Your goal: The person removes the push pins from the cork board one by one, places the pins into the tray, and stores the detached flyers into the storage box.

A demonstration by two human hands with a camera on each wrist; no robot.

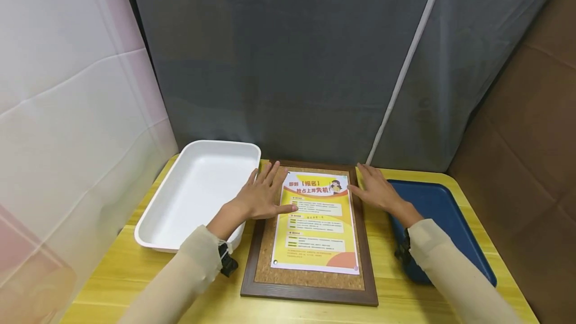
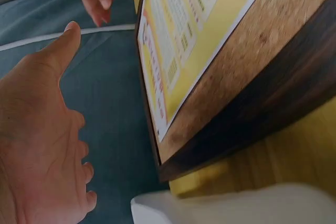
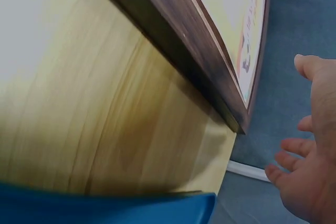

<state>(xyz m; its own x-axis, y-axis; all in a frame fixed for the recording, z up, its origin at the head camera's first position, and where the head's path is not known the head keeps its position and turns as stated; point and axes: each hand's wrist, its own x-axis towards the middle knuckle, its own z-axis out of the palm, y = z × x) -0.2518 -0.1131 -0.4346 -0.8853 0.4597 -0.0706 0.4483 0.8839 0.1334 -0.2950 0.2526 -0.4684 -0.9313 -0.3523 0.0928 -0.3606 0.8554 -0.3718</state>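
A cork board (image 1: 310, 281) in a dark brown wooden frame lies on the table, with a yellow and white printed poster (image 1: 315, 229) on it. Small round dots, like pin heads, show at the poster's lower corners. My left hand (image 1: 258, 196) is over the board's upper left side, fingers spread and thumb reaching across the poster's left edge in the head view. Over the upper right side is my right hand (image 1: 378, 189), its fingers extended and thumb toward the poster. Both wrist views show the left palm (image 2: 42, 135) and right hand (image 3: 315, 145) holding nothing, raised off the frame.
A white tray (image 1: 155, 204) stands left of the board, partly behind my left arm. To the right lies a dark blue tray (image 1: 463, 229), overlapped by my right forearm. Behind the yellow wood-grain table (image 1: 216, 299) hangs a grey curtain (image 1: 288, 64) with a white cord.
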